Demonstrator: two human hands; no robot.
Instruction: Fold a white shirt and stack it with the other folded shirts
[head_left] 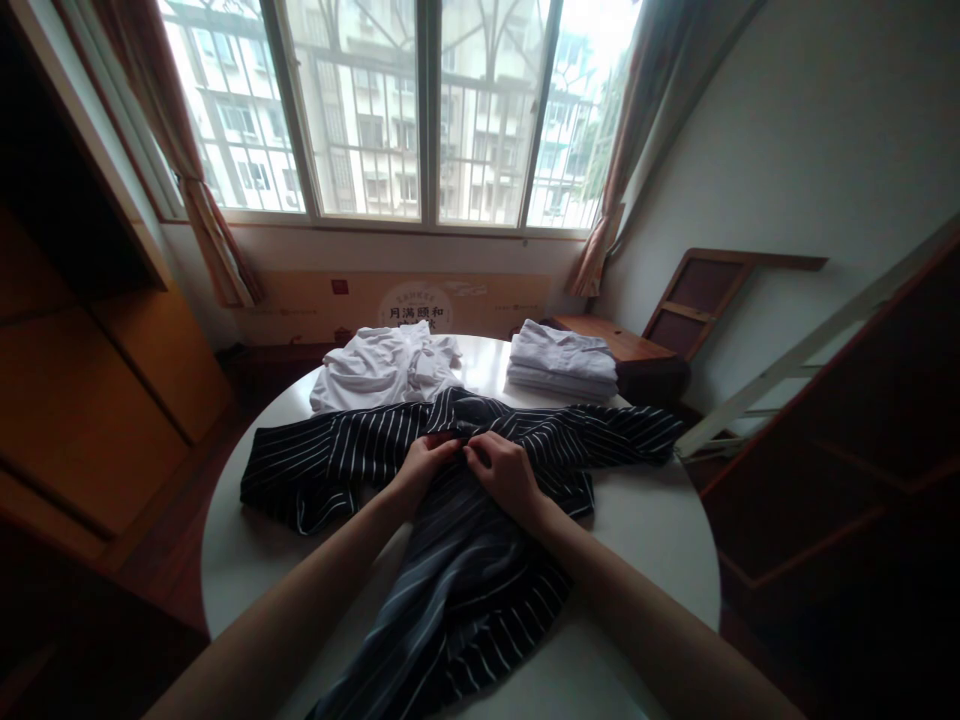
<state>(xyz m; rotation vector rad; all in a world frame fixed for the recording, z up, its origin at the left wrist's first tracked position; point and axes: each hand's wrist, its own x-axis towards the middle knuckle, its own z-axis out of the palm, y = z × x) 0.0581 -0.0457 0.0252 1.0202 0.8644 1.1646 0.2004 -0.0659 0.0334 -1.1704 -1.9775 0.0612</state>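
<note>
Pinching front placket of dark navy white-striped shirt [450, 500], spread across round white table [645, 530] — left hand [420, 465] and right hand [504, 470] both clamped on cloth, nearly touching. Keep edges aligned, fabric flat — work downward.

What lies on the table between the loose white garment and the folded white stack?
In the head view, only bare tabletop separates the crumpled white garment from the folded white stack; the striped shirt lies nearer the person.

Barred window [420, 110] lit by daylight, tied curtains [202, 190], white wall [810, 130], wooden cabinet [90, 370], round white table [645, 520]
</note>
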